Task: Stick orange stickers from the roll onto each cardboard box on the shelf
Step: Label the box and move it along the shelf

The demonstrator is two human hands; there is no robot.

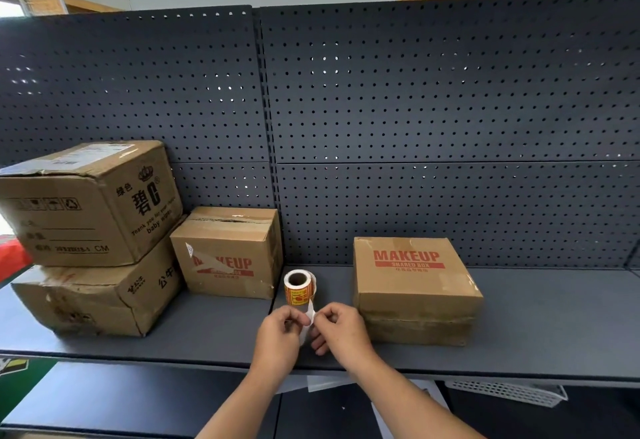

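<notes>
On the shelf [554, 328], left to right: two stacked boxes [93, 203]; a small box [228, 255]; the sticker roll [298, 288] standing on edge, its white backing strip [310, 314] pinched by left hand [278, 334] and right hand [341, 331] just in front; a MAKEUP box [415, 289].

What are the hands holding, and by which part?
Both the left hand and the right hand pinch the free end of the white backing strip trailing from the sticker roll; the roll stands unheld on the shelf.

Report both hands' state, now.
Left hand: pinching the white backing strip hanging off the sticker roll.
Right hand: pinching the same strip.
</notes>
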